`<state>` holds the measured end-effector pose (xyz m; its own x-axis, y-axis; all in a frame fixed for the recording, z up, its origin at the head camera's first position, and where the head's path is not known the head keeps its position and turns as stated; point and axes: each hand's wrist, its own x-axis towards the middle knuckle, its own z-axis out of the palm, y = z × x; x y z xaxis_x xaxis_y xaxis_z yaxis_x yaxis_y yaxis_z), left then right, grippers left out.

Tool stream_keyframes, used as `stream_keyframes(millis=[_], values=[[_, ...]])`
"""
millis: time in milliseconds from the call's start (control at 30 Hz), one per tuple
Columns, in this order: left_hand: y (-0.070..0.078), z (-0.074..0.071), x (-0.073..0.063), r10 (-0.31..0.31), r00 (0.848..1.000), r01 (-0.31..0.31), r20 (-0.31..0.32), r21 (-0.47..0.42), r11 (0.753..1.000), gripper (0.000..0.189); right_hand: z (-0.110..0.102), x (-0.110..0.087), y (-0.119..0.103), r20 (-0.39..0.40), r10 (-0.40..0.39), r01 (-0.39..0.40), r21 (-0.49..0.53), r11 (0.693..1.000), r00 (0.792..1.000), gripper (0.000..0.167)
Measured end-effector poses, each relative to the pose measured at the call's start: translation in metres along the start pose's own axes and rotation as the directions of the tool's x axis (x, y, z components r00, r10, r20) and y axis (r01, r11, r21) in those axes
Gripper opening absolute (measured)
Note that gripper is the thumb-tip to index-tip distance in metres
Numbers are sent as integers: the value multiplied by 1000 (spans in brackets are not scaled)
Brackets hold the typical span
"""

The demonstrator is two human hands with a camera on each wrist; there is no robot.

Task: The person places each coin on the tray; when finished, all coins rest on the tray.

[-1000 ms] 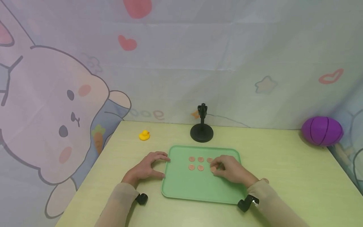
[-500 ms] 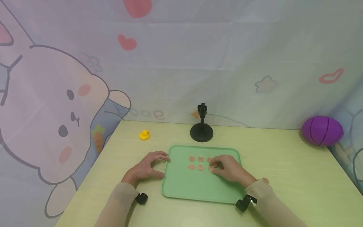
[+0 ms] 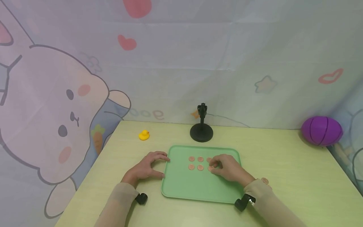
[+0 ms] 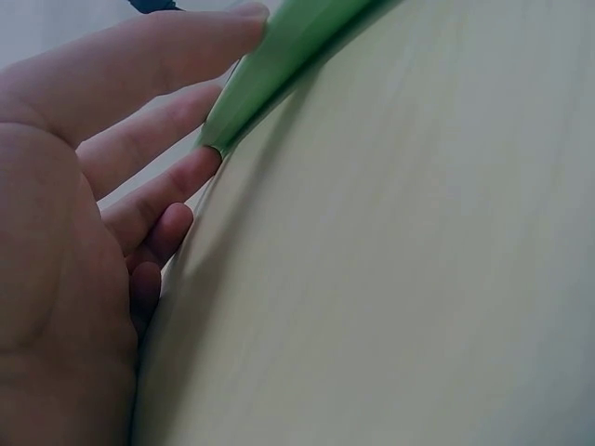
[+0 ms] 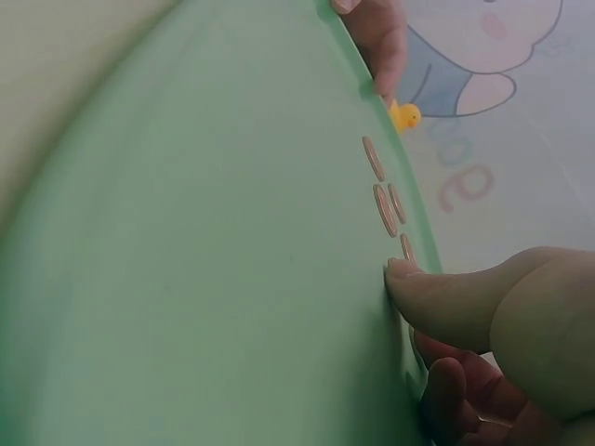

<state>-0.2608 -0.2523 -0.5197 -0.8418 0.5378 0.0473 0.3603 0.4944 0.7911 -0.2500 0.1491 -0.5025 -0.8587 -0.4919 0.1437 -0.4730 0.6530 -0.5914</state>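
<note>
On the green tray (image 3: pixel 195 187) lie copper-coloured coins (image 3: pixel 200 167) in two rows of three. My right hand (image 3: pixel 229 168) is over the tray's right half, with thumb and fingers bent at the right-hand coin (image 3: pixel 210 168) of the near row, which lies flat and is partly covered by the fingertips. The coin behind it (image 3: pixel 209 159) is partly covered too. My left hand (image 3: pixel 146 165) is spread at the tray's left edge; its fingertips and thumb touch the rim. In the left wrist view, the fingers (image 4: pixel 167 190) reach the green rim (image 4: pixel 279 65).
Another coin (image 3: pixel 265 181) lies on the table beside my right sleeve. Behind the tray stands a black stand with a round base (image 3: pixel 201 132). A yellow toy duck (image 3: pixel 144 135) sits at the back left, and a purple ball (image 3: pixel 321 130) at the back right corner.
My right hand has slid slightly left with the coin, bringing it into line with the near row. The left hand has stayed at the tray's rim.
</note>
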Motion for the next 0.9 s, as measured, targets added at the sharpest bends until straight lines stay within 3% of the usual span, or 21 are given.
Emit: stream_keyframes(millis=[367, 900], values=[[-2, 0, 0, 14, 1000, -14, -4, 5, 1000, 56, 3, 2, -1, -14, 58, -58, -4, 998, 998, 9], [-2, 0, 1, 20, 1000, -20, -5, 17, 1000, 56, 1, 3, 4, -23, 61, -61, 25, 998, 998, 15]])
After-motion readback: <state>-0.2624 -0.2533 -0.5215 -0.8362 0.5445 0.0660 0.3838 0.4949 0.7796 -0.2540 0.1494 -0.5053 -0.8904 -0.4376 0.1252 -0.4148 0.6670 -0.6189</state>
